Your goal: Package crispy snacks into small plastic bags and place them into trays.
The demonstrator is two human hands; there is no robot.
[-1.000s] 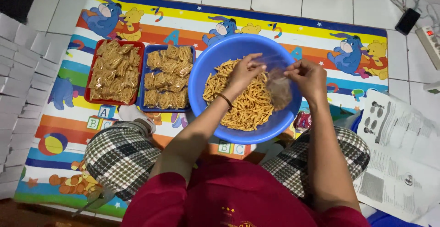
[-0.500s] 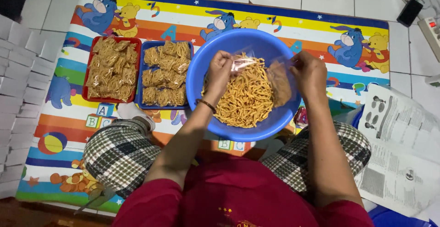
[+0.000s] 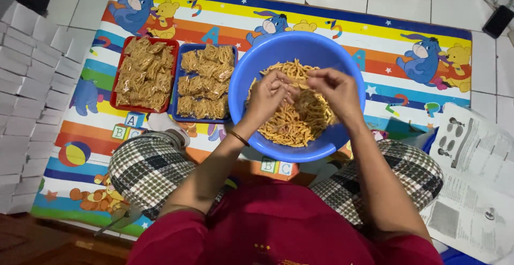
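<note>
Head view: a person sits cross-legged on a bright play mat (image 3: 375,35) laid over white tile, and a round blue bowl (image 3: 267,56) rests on the mat just in front of the knees. The bowl holds a heap of orange snack sticks (image 3: 289,128), piled toward its 6 o'clock side, with bare blue wall showing from 9 round to 1 o'clock.

Both hands hang over the middle of the bowl, close together. The left hand (image 3: 267,96) has its fingers curled and pinched, and the right hand (image 3: 334,91) is likewise bent, fingertips toward the left. Between them sits a small clear bag (image 3: 308,104) partly filled with sticks; both hands seem to pinch its top, though the film is too faint to be sure of the exact hold.

At the bowl's 9 o'clock, touching or almost touching its rim, lies a blue tray (image 3: 179,91) full of bagged sticks, and beside that, farther out at 9 o'clock, a red tray (image 3: 115,83) equally full. The two trays lie edge to edge with no gap between them.

Beyond the red tray the mat's left edge meets a stack of white boxes (image 3: 24,83). At the bowl's 4 o'clock, printed paper sheets (image 3: 476,179) lie off the mat's right edge. Open mat runs from 12 to 3 o'clock of the bowl, up to the mat's far border and the tile.
</note>
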